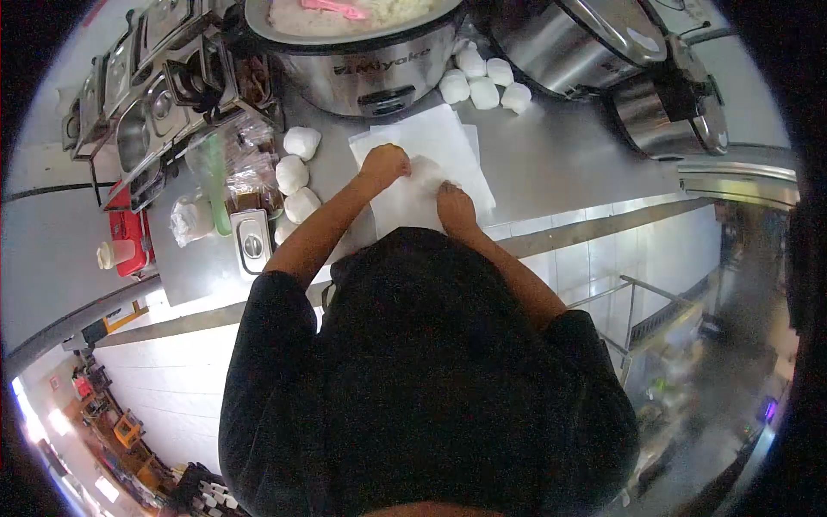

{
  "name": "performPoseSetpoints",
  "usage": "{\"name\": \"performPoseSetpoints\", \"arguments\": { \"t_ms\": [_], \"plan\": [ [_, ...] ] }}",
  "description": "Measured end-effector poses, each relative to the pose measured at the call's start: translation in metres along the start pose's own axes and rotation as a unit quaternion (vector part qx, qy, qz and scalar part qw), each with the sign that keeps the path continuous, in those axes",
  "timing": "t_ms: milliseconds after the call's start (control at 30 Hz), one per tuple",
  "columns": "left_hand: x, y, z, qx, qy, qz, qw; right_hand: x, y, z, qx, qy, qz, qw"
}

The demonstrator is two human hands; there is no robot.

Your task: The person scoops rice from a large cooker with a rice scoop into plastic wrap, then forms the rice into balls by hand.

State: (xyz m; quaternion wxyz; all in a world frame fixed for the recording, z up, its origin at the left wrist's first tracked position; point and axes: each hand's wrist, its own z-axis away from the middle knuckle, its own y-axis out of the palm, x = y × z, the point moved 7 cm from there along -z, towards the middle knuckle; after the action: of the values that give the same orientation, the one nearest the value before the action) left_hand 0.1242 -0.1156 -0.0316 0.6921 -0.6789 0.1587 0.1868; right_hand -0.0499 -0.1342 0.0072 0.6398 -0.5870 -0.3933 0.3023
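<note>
White paper sheets (454, 146) lie overlapping on the steel counter in front of me. Over them, a whitish, blurred bundle (424, 175) sits between my hands; its contents are hidden. My left hand (385, 167) is closed at the bundle's left side, with its fingers curled on white paper. Slightly lower, my right hand (456, 208) is also closed, at the bundle's right edge. Several round white wrapped bundles (293, 175) rest beside my left forearm. More white bundles (484, 93) are grouped beyond the sheets, to the right.
A Miyako rice cooker (370, 77) holding rice and a pink scoop (332, 8) stands at the back. Large steel pots (568, 43) are at the back right. On the left are a lidded steel container (251, 243), plastic packets (250, 151) and a rack of steel pans (159, 108).
</note>
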Motion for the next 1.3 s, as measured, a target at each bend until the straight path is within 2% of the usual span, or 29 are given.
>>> {"name": "performPoseSetpoints", "arguments": {
  "t_ms": [33, 67, 133, 200, 233, 267, 333, 400, 467, 533, 567, 600, 633, 667, 700, 733, 767, 800, 867, 933, 967, 1000, 1067, 1100, 1133, 1167, 1200, 1267, 1300],
  "plan": [
    [-0.011, -0.002, 0.002, 0.010, 0.052, -0.018, 0.998, 0.000, -0.002, -0.002, 0.000, -0.001, -0.010, 1.000],
    [-0.019, 0.000, 0.007, 0.008, 0.051, -0.021, 0.998, -0.002, -0.004, -0.005, -0.003, -0.002, -0.011, 1.000],
    [-0.026, 0.008, 0.016, -0.022, -0.024, 0.019, 0.999, -0.006, -0.010, -0.019, 0.065, 0.000, -0.048, 0.997],
    [-0.073, 0.000, 0.029, -0.017, -0.012, -0.146, 0.989, -0.024, 0.016, -0.032, 0.026, 0.005, -0.034, 0.999],
    [-0.081, 0.005, 0.030, -0.075, -0.018, -0.211, 0.974, -0.032, 0.020, -0.041, -0.008, 0.005, -0.018, 1.000],
    [-0.091, 0.005, 0.031, -0.040, -0.023, -0.181, 0.982, -0.028, 0.008, -0.046, -0.018, 0.008, -0.015, 1.000],
    [-0.113, -0.021, 0.027, -0.021, -0.118, -0.113, 0.986, -0.006, -0.019, -0.042, 0.010, 0.088, -0.097, 0.991],
    [-0.098, -0.003, 0.013, 0.014, -0.132, -0.105, 0.986, 0.006, -0.028, -0.037, -0.036, 0.080, -0.116, 0.989],
    [-0.081, 0.027, 0.005, 0.044, -0.140, -0.098, 0.984, -0.005, -0.009, -0.039, 0.020, 0.128, -0.107, 0.986],
    [-0.086, 0.027, 0.009, -0.114, -0.054, -0.099, 0.987, -0.008, -0.018, -0.027, -0.043, 0.076, -0.095, 0.992],
    [-0.096, 0.012, 0.016, -0.130, -0.075, -0.016, 0.988, -0.007, -0.019, -0.021, -0.067, 0.064, -0.076, 0.993],
    [-0.105, -0.003, 0.023, -0.144, -0.093, 0.065, 0.983, -0.002, -0.035, -0.015, -0.051, 0.083, -0.131, 0.987],
    [-0.112, -0.019, 0.028, -0.225, -0.045, 0.121, 0.966, 0.000, -0.051, -0.009, -0.099, 0.100, -0.265, 0.954],
    [-0.118, -0.031, 0.035, -0.299, 0.001, 0.177, 0.938, 0.007, -0.071, -0.006, -0.073, 0.156, -0.369, 0.913],
    [-0.137, -0.054, 0.036, -0.257, -0.010, 0.173, 0.951, 0.018, -0.102, -0.005, -0.239, 0.091, -0.333, 0.907],
    [-0.143, -0.062, 0.036, -0.257, -0.009, 0.171, 0.951, 0.023, -0.123, -0.001, -0.318, 0.057, -0.316, 0.892],
    [-0.151, -0.070, 0.037, -0.276, 0.045, 0.224, 0.934, 0.029, -0.142, 0.005, -0.394, 0.026, -0.289, 0.872],
    [-0.160, -0.080, 0.039, -0.294, 0.097, 0.277, 0.910, 0.022, -0.163, 0.003, -0.403, 0.052, -0.338, 0.849],
    [-0.191, -0.120, 0.043, -0.268, 0.127, 0.211, 0.931, 0.005, -0.178, -0.001, -0.405, 0.075, -0.387, 0.825],
    [-0.207, -0.122, 0.038, -0.180, 0.104, 0.284, 0.936, -0.015, -0.151, -0.018, -0.226, 0.141, -0.676, 0.687],
    [-0.206, -0.120, 0.037, -0.174, 0.107, 0.309, 0.929, -0.014, -0.160, -0.017, -0.241, 0.115, -0.684, 0.678],
    [-0.203, -0.122, 0.036, -0.176, 0.099, 0.308, 0.930, -0.017, -0.156, -0.018, -0.234, 0.114, -0.688, 0.678],
    [-0.195, -0.124, 0.024, -0.130, 0.096, 0.448, 0.879, -0.031, -0.131, -0.026, -0.130, 0.156, -0.672, 0.712],
    [-0.183, -0.115, 0.018, -0.084, 0.072, 0.524, 0.844, -0.054, -0.117, -0.030, -0.118, 0.132, -0.579, 0.796],
    [-0.169, -0.112, 0.012, -0.087, 0.069, 0.525, 0.844, -0.083, -0.096, -0.031, -0.173, 0.169, -0.514, 0.823],
    [-0.154, -0.095, 0.002, -0.017, 0.024, 0.542, 0.840, -0.109, -0.077, -0.035, -0.225, 0.204, -0.443, 0.843],
    [-0.142, -0.076, -0.002, 0.052, -0.022, 0.557, 0.829, -0.139, -0.059, -0.043, -0.246, 0.251, -0.420, 0.837],
    [-0.119, -0.052, 0.010, 0.001, -0.035, 0.457, 0.889, -0.161, -0.047, -0.056, -0.259, 0.300, -0.397, 0.828],
    [-0.105, -0.031, 0.021, 0.002, -0.095, 0.200, 0.975, -0.165, -0.048, -0.063, -0.250, 0.322, -0.365, 0.837]
  ]
}}
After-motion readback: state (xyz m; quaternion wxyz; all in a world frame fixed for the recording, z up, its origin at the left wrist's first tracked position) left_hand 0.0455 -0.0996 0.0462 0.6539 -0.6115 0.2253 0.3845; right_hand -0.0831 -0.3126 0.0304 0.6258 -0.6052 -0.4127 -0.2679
